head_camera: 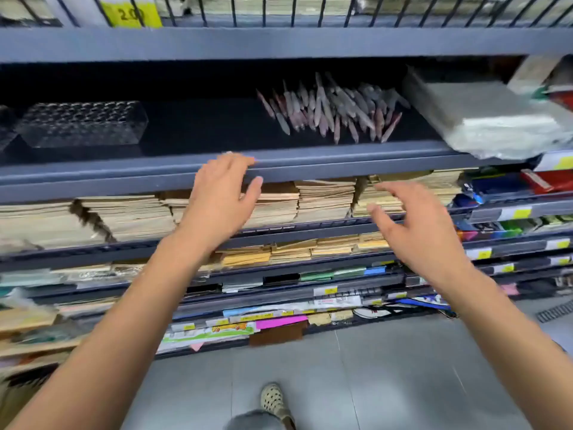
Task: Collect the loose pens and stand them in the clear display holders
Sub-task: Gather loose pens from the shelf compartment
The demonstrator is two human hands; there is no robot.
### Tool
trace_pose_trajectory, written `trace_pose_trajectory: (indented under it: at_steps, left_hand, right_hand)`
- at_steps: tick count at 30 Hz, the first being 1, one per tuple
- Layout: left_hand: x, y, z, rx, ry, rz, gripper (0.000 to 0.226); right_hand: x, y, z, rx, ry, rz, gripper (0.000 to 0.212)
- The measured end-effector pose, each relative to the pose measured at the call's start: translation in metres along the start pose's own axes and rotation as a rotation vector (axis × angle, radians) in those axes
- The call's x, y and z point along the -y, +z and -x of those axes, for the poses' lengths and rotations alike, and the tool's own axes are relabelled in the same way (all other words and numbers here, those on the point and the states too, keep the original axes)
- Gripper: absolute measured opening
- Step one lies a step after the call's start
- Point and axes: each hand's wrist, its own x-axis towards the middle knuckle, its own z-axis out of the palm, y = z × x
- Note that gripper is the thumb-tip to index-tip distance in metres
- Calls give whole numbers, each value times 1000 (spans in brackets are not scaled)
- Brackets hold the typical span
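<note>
Fingers [237, 159], left hand [221, 193]: spread, slack, nothing held. Tips at front lip of dark shelf [341, 164]; contact not certain through motion blur. Fingers [389, 189], right hand [415, 231]: likewise released, loosely curved, empty, hovering lower than the left set and apart from it, in front of stacked brown envelopes [325, 197]. Both forearms bare, reaching up from below.

Loose pens [335, 110]: heaped pile lying flat on the shelf, beyond and above both sets of fingers, roughly between them. Untouched. Barrels blurred, greyish and reddish.

Clear display holder [82, 124]: perforated acrylic block on same shelf, far to the left of the left fingers, well apart from the pens. Edge of a second clear holder [4, 128] just beside it, cut off by frame.

Plastic-wrapped packet [483, 119]: right of the right fingers, same shelf, tilted, overhanging the front lip.

Below the fingers: further shelves of paper goods, grey tiled floor [387, 367], one shoe [273, 398].
</note>
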Motion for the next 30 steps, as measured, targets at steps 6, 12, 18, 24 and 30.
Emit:
trace_pose_trajectory:
  at_steps: [6, 12, 18, 24, 30]
  left_hand:
    - [-3, 36, -55, 113, -41, -221, 59]
    - [-7, 26, -104, 140, -221, -26, 49]
    - [6, 36, -186, 116, -390, 336, 29]
    - [4, 65, -226, 81, -520, 208, 68]
    - [-5, 80, -246, 161, -521, 169, 66]
  right_hand:
    - [-29, 30, -55, 76, -44, 267, 60]
    - [-49, 54, -82, -48, -82, 331, 54]
    - [-56, 75, -95, -242, -147, 274, 51]
    - [-72, 86, -98, -337, -251, 318, 53]
    - [-74, 96, -97, -399, -249, 261, 51]
